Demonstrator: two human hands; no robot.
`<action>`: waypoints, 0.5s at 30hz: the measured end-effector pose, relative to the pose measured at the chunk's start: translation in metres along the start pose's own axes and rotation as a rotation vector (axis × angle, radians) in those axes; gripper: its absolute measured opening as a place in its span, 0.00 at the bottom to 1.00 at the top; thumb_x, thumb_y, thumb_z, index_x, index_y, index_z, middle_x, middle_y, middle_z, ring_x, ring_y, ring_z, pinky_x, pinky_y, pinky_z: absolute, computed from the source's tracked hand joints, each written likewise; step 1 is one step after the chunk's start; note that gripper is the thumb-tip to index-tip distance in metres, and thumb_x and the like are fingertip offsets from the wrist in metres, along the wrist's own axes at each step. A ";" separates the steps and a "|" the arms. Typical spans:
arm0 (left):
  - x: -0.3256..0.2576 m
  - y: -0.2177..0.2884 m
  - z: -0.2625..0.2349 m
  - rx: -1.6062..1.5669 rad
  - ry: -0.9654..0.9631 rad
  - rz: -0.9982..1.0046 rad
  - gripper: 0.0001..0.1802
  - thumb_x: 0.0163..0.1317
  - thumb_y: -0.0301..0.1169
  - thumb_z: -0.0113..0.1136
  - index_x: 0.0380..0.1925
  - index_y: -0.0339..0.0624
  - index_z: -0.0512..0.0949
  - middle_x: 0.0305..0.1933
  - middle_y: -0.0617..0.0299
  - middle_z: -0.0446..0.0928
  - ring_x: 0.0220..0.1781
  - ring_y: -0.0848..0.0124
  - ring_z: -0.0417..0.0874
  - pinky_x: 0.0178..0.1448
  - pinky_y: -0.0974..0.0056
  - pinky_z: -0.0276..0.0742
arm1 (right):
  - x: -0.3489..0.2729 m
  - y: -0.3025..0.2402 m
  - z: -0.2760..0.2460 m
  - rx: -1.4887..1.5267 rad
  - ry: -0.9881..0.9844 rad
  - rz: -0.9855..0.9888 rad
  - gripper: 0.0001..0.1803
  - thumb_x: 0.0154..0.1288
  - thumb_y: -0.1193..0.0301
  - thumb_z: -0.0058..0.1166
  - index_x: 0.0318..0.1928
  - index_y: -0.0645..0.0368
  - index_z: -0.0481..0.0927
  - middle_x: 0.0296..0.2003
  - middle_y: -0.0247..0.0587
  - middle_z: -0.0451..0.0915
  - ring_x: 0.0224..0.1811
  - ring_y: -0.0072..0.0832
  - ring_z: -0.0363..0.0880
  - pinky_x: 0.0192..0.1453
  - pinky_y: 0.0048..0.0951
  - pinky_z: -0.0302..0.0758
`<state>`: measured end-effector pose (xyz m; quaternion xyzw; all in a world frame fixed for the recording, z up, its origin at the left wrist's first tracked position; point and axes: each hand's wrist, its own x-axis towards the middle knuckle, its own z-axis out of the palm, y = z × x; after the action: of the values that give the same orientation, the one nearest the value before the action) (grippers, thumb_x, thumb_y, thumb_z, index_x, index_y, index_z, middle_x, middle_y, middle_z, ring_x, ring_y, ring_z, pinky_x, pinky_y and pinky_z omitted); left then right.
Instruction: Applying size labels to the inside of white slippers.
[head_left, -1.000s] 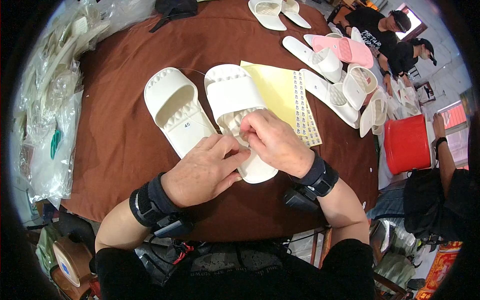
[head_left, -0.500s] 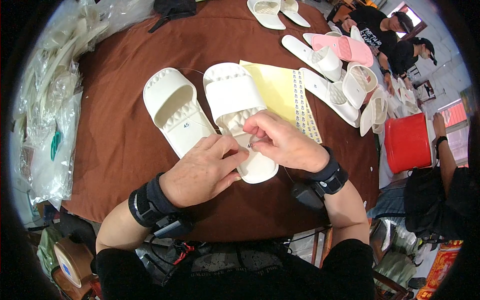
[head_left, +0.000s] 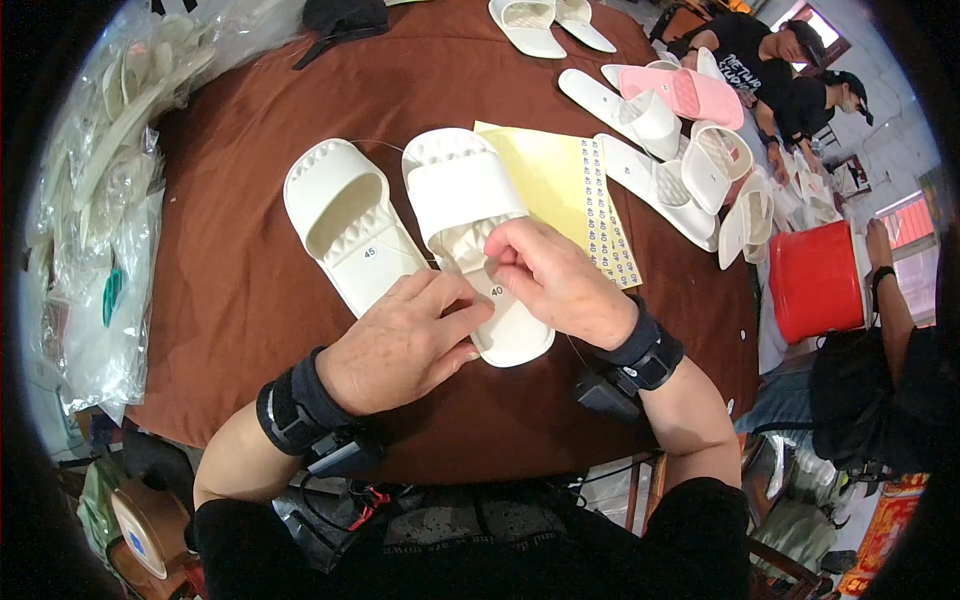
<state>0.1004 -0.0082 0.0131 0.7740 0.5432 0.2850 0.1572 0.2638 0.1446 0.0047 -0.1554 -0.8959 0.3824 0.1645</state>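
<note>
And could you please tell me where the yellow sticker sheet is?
In the head view, the yellow sticker sheet lies on the brown cloth, just right of the white slipper nearest the right hand and just beyond that hand.

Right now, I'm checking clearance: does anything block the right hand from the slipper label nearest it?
Nothing visible does: the label lies uncovered beside the right hand; the left hand is left of both.

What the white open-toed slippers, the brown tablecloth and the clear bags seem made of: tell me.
White open-toed slippers: probably foam or rubbery plastic, matte; bumpy, moulded footbeds suggest it. Brown tablecloth: likely fabric, dull, with soft wrinkles; fibre unclear. Clear bags: seemingly thin plastic film, glossy, from its crinkles and bright highlights.
</note>
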 end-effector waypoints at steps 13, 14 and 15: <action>0.000 0.000 0.000 0.008 0.009 -0.001 0.22 0.50 0.24 0.67 0.47 0.41 0.77 0.48 0.56 0.71 0.48 0.53 0.73 0.53 0.55 0.72 | 0.000 -0.004 -0.005 0.000 -0.009 -0.007 0.12 0.60 0.75 0.57 0.42 0.62 0.69 0.37 0.48 0.75 0.40 0.40 0.77 0.46 0.36 0.74; 0.000 0.000 0.000 0.007 0.006 -0.003 0.22 0.50 0.24 0.67 0.47 0.41 0.77 0.48 0.56 0.72 0.48 0.53 0.73 0.53 0.55 0.72 | -0.001 -0.006 -0.006 0.007 -0.016 -0.004 0.12 0.60 0.75 0.57 0.42 0.62 0.69 0.37 0.48 0.75 0.40 0.41 0.77 0.46 0.36 0.74; 0.000 0.000 0.000 0.007 0.003 -0.005 0.22 0.50 0.24 0.67 0.47 0.41 0.77 0.48 0.56 0.72 0.48 0.53 0.73 0.53 0.55 0.72 | 0.000 -0.006 -0.005 0.006 -0.016 -0.004 0.12 0.60 0.75 0.57 0.42 0.62 0.69 0.37 0.48 0.75 0.40 0.41 0.77 0.46 0.36 0.74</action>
<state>0.1005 -0.0079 0.0136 0.7726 0.5463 0.2842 0.1544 0.2651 0.1436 0.0126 -0.1499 -0.8963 0.3859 0.1588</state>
